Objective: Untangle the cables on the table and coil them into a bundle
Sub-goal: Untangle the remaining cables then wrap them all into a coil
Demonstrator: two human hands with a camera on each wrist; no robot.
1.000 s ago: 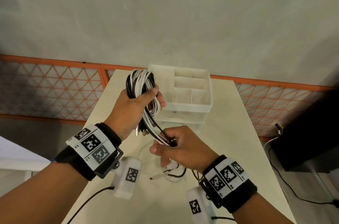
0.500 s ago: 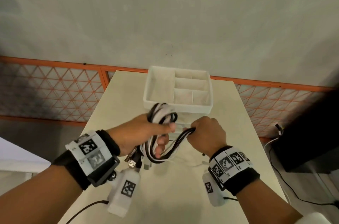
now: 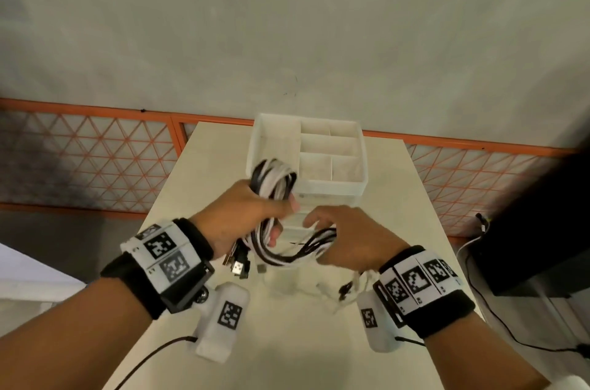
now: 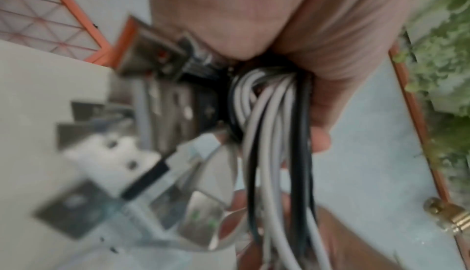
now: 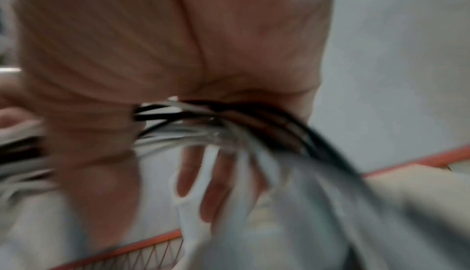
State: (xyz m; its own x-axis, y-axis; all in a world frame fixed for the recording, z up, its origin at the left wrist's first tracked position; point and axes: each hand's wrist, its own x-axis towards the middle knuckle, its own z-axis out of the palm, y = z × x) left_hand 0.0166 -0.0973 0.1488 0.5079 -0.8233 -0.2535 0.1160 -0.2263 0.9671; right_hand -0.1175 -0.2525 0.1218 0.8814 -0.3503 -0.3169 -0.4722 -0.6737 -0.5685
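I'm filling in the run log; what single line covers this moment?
left hand: grips cable bundle | right hand: holds loose strands | USB plugs: dangling | organizer tray: behind

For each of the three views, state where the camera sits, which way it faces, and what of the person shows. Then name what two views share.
Head: on the head, facing forward and down at the table; both forearms, left hand, right hand.
Left wrist: along the left palm at the cable bundle it grips and blurred USB plugs.
Right wrist: along the right palm; blurred cables run through its fingers.
Shared: all three show the cables.
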